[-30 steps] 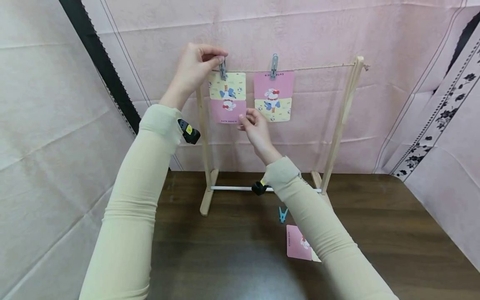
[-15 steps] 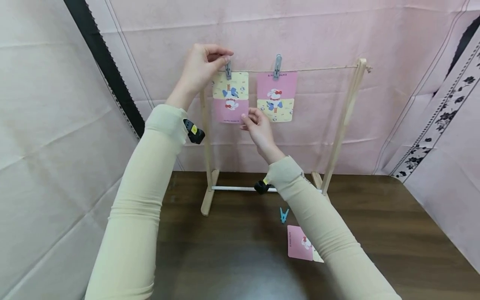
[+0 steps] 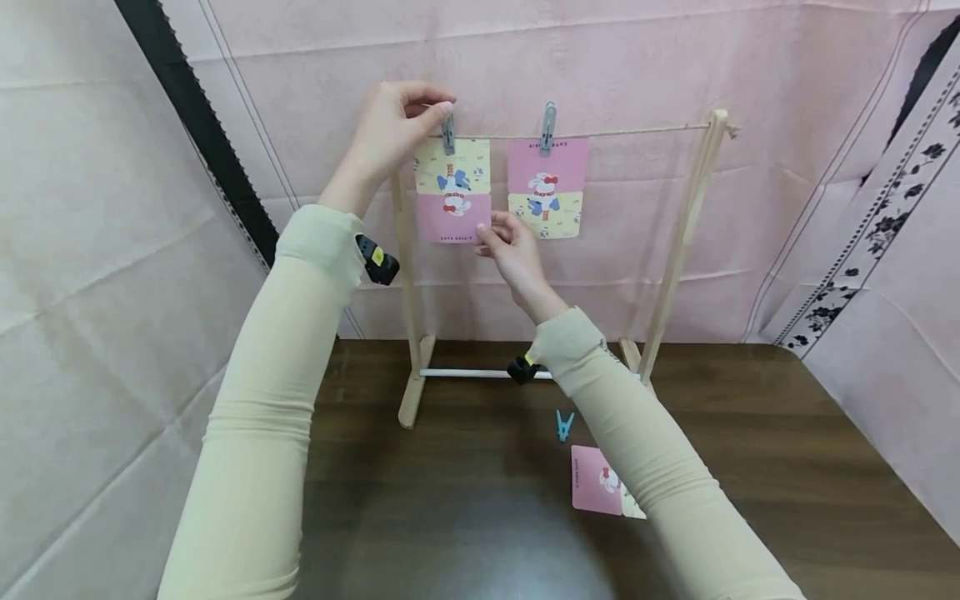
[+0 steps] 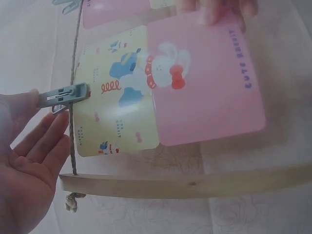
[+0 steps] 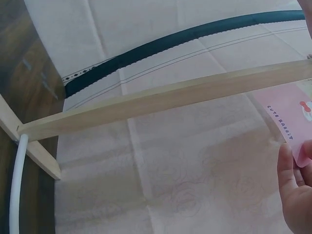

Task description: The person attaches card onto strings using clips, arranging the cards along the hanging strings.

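My left hand [image 3: 390, 129] pinches the top of a grey-blue clothespin [image 4: 66, 95], which clips a pink and yellow card [image 3: 453, 192] to the string [image 4: 74, 53]. The card hangs with its yellow half up and its rabbit upside down. At the card's lower right corner, my right hand [image 3: 519, 258] pinches the edge between thumb and fingers; the right wrist view shows this corner too. A second pink and yellow card [image 3: 547, 187] hangs to the right, pink half up, under another grey-blue clothespin [image 3: 548, 129].
The string runs between two posts of a wooden stand [image 3: 682, 242] with a white crossbar [image 3: 465, 373] low down. On the brown table [image 3: 420, 517] lie a bright blue clothespin [image 3: 564, 426] and another card [image 3: 596, 479], partly hidden by my right sleeve. Pale cloth [image 3: 637, 67] hangs behind.
Both hands keep their hold on the clothespin and the card corner. The whole head view shifts slightly; the cards and the things on the table stay in place.
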Demonstrator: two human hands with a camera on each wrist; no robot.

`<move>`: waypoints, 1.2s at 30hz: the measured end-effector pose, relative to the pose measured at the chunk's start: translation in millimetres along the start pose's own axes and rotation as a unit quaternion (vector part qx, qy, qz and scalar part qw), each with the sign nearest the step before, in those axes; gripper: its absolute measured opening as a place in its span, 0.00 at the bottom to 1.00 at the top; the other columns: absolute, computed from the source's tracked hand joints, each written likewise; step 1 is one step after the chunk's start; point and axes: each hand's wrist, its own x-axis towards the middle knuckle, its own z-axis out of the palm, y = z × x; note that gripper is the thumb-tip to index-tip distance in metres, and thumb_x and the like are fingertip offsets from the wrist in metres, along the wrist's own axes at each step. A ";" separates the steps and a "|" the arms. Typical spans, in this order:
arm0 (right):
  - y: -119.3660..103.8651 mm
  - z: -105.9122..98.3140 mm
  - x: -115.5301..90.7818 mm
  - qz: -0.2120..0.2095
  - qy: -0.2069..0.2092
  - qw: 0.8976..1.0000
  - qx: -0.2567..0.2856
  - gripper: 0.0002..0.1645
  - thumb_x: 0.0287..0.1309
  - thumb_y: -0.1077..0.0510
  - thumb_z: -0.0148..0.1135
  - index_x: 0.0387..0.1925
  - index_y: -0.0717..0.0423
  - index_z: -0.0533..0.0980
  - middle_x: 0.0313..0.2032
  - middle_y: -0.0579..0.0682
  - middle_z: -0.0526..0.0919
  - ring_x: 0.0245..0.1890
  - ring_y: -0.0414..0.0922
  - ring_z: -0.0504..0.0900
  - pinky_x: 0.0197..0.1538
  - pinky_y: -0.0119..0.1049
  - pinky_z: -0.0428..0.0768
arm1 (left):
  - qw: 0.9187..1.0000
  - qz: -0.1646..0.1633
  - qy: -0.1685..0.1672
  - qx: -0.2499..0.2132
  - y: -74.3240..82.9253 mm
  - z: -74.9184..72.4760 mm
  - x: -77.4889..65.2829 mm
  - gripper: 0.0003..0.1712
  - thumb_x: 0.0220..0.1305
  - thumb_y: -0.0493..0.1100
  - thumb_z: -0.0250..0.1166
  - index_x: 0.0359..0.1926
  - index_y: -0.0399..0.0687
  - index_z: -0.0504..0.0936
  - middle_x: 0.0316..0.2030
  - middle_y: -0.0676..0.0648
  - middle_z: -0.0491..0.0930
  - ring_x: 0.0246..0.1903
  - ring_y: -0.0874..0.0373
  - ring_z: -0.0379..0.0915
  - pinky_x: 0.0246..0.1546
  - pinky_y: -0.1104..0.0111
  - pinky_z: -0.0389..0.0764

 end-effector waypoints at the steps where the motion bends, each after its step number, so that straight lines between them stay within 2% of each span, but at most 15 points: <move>1: 0.4 0.0 0.1 -0.001 0.000 1.000 0.001 0.17 0.72 0.61 0.58 0.58 0.65 0.73 0.47 0.61 0.84 0.38 0.47 0.84 0.49 0.38 0.83 | 1.000 -0.003 0.000 0.000 0.4 -0.2 -0.2 0.20 0.74 0.50 0.61 0.59 0.46 0.82 0.56 0.48 0.82 0.53 0.60 0.77 0.55 0.72 0.73; 4: 1.7 0.2 0.4 0.000 0.000 1.000 0.000 0.18 0.72 0.60 0.58 0.58 0.65 0.73 0.49 0.61 0.83 0.44 0.53 0.84 0.49 0.37 0.83 | 1.000 -0.006 0.002 0.007 1.8 -0.8 -1.1 0.20 0.74 0.50 0.60 0.60 0.46 0.82 0.57 0.49 0.81 0.53 0.60 0.76 0.56 0.72 0.72; 8: 2.6 1.1 -0.3 0.009 0.000 1.000 -0.004 0.19 0.72 0.60 0.58 0.59 0.65 0.74 0.52 0.62 0.83 0.50 0.54 0.83 0.51 0.35 0.82 | 1.000 -0.007 0.002 0.009 2.1 -1.8 -3.1 0.21 0.74 0.50 0.61 0.60 0.45 0.82 0.57 0.48 0.82 0.53 0.60 0.77 0.56 0.72 0.73; 13: 4.7 0.6 -2.5 0.009 0.001 1.000 -0.006 0.21 0.71 0.60 0.60 0.61 0.65 0.73 0.53 0.62 0.82 0.51 0.51 0.84 0.53 0.34 0.81 | 1.000 -0.002 0.005 0.005 -0.6 -3.8 -7.3 0.21 0.74 0.49 0.61 0.61 0.45 0.81 0.57 0.48 0.81 0.55 0.59 0.77 0.59 0.71 0.72; 25: 8.3 -8.3 -10.3 0.016 -0.018 0.999 -0.028 0.21 0.71 0.57 0.60 0.60 0.64 0.75 0.53 0.59 0.83 0.53 0.51 0.83 0.53 0.35 0.81 | 0.998 0.006 0.044 -0.039 -2.5 -16.8 -20.0 0.18 0.74 0.44 0.60 0.61 0.45 0.81 0.58 0.48 0.80 0.56 0.58 0.74 0.62 0.72 0.68; 30: 14.0 -15.4 -17.5 0.026 -0.038 0.999 -0.027 0.24 0.72 0.58 0.60 0.64 0.65 0.72 0.55 0.60 0.82 0.57 0.55 0.81 0.56 0.36 0.80 | 0.996 0.006 0.065 -0.064 -10.4 -22.1 -30.6 0.17 0.73 0.44 0.62 0.59 0.44 0.82 0.56 0.47 0.81 0.55 0.59 0.75 0.61 0.71 0.70; 36: 27.1 -34.2 -32.3 0.047 -0.052 0.997 -0.038 0.26 0.73 0.59 0.58 0.66 0.68 0.70 0.57 0.65 0.80 0.58 0.59 0.79 0.59 0.41 0.78 | 0.987 -0.004 0.092 -0.129 -31.8 -24.0 -50.1 0.17 0.71 0.43 0.65 0.56 0.42 0.83 0.55 0.45 0.81 0.51 0.60 0.75 0.57 0.70 0.73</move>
